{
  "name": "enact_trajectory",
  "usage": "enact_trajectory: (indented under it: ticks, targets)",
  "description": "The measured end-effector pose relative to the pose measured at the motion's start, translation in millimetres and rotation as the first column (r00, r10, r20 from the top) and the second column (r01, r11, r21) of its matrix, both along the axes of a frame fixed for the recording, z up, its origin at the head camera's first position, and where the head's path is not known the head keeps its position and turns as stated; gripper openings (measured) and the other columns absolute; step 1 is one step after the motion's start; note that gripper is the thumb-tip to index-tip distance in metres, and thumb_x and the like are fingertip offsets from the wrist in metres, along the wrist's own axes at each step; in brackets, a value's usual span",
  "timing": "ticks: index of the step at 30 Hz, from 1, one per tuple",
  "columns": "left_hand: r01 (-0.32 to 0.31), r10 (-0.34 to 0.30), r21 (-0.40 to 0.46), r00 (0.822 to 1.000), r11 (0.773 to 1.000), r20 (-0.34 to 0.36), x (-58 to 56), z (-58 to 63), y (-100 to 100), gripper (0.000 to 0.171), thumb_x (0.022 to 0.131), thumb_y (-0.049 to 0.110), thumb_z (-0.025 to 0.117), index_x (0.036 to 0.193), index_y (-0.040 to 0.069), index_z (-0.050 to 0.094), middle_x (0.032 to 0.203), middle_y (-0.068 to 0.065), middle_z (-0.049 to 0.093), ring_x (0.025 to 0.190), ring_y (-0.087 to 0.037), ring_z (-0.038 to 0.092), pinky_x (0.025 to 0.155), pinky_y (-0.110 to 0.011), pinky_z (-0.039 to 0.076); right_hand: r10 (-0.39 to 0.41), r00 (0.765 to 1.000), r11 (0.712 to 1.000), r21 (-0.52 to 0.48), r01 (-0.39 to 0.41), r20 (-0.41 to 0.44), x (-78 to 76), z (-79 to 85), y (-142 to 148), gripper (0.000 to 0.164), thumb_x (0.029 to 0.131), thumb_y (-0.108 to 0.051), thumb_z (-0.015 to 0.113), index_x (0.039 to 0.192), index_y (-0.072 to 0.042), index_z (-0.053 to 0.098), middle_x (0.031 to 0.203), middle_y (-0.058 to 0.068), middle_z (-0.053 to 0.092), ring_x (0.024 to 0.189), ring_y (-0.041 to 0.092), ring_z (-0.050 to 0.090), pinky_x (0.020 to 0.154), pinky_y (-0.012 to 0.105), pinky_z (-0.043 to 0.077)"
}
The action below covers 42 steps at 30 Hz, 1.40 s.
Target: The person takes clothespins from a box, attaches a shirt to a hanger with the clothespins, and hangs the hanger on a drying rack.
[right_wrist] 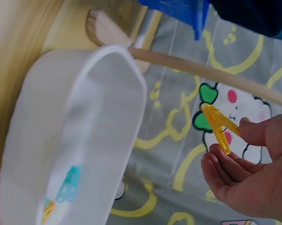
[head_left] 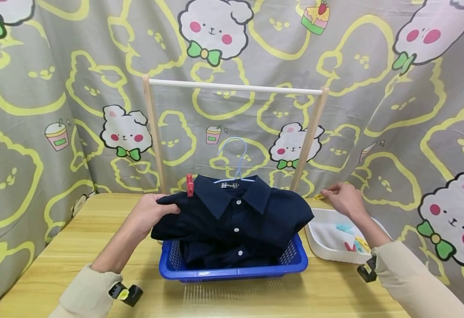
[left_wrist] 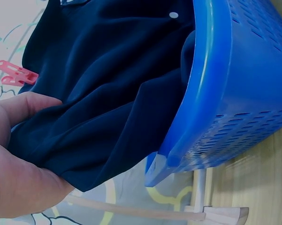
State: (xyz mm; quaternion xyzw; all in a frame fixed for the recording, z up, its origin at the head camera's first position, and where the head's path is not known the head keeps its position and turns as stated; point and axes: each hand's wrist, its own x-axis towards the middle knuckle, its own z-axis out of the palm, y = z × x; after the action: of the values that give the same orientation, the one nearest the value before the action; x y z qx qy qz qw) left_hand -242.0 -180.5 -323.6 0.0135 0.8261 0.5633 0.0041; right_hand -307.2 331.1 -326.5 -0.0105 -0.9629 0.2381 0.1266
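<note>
A dark navy button-up shirt (head_left: 232, 216) is spread on a light blue hanger (head_left: 233, 152), its lower part bunched inside a blue basket (head_left: 232, 273). One red clothespin (head_left: 190, 185) clips the shirt's shoulder on the left. My left hand (head_left: 150, 212) grips the sleeve just beside that clothespin, thumb and fingers round the cloth. Over the far edge of a white tray (head_left: 323, 254), my right hand (head_left: 343, 198) pinches a yellow clothespin (right_wrist: 219, 126) between thumb and fingers. In the tray lie several clothespins, blue, red and yellow, with a blue clothespin (head_left: 344, 228) apart from the others.
Behind the basket stands a rack with a white top bar (head_left: 236, 87) and wooden posts (head_left: 156, 132). A patterned grey curtain (head_left: 248, 53) hangs behind and at both sides. Everything stands on a wood-grain table (head_left: 77, 247).
</note>
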Motion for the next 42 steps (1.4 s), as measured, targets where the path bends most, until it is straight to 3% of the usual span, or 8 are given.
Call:
enact_trajectory:
  ticks: [10,16,25,30,36,42]
  targets:
    - [0.0,0.0,0.01,1.0,1.0,0.002,-1.2,-0.1,-1,0.028,0.082,0.014,0.078,0.064,0.011,0.057,0.07,0.004,0.059,0.076,-0.022,0.055,0.071,-0.034,0.047,0.043,0.997,0.998,-0.043,-0.045,-0.058,7.7,20.6,-25,0.039,0.102,-0.036,0.061,0.113,0.001,0.064,0.113,0.03,0.069,0.1,0.045,0.064,0.071,0.043,0.052]
    - [-0.007,0.007,0.006,1.0,1.0,0.001,-1.0,0.2,-1,0.027,0.082,0.014,0.078,0.064,0.01,0.058,0.071,0.004,0.061,0.077,-0.022,0.056,0.072,-0.033,0.047,0.075,0.992,0.996,-0.045,-0.081,-0.106,14.5,34.7,-39,0.035,0.103,-0.034,0.059,0.114,-0.001,0.063,0.111,0.028,0.071,0.099,0.042,0.065,0.069,0.035,0.048]
    - [-0.013,0.013,0.001,1.0,1.0,-0.001,-0.3,0.2,0,0.032,0.082,0.015,0.077,0.061,0.012,0.054,0.068,0.005,0.057,0.077,-0.022,0.054,0.072,-0.033,0.046,0.139,0.977,0.985,-0.078,-0.153,-0.161,30.7,55.5,-65,0.032,0.103,-0.029,0.059,0.118,0.0,0.063,0.114,0.027,0.071,0.107,0.044,0.066,0.086,0.054,0.052]
    - [-0.012,0.012,0.015,1.0,1.0,0.007,-0.3,-0.3,-1,0.034,0.083,0.014,0.076,0.06,0.013,0.051,0.068,0.006,0.057,0.079,-0.022,0.054,0.073,-0.033,0.046,0.167,0.974,0.978,-0.103,-0.183,-0.151,36.2,63.7,-76,0.033,0.103,-0.031,0.06,0.119,-0.003,0.064,0.118,0.025,0.071,0.112,0.043,0.066,0.09,0.056,0.051]
    - [-0.006,0.006,0.014,1.0,1.0,0.007,-0.8,-0.3,0,0.034,0.084,0.016,0.076,0.06,0.013,0.051,0.071,0.005,0.06,0.083,-0.022,0.055,0.076,-0.033,0.046,0.199,0.965,0.971,-0.101,-0.218,-0.17,43.5,71.9,-85,0.031,0.102,-0.032,0.062,0.118,-0.006,0.066,0.114,0.021,0.072,0.108,0.039,0.068,0.086,0.051,0.052]
    - [-0.003,0.003,0.019,1.0,1.0,0.005,-1.2,0.1,0,0.036,0.084,0.015,0.076,0.059,0.014,0.049,0.068,0.006,0.056,0.08,-0.022,0.054,0.074,-0.033,0.046,0.213,0.94,0.963,-0.103,-0.248,-0.265,51.3,76.7,-96,0.022,0.1,-0.024,0.066,0.111,-0.006,0.07,0.105,0.018,0.075,0.099,0.036,0.072,0.078,0.04,0.05]
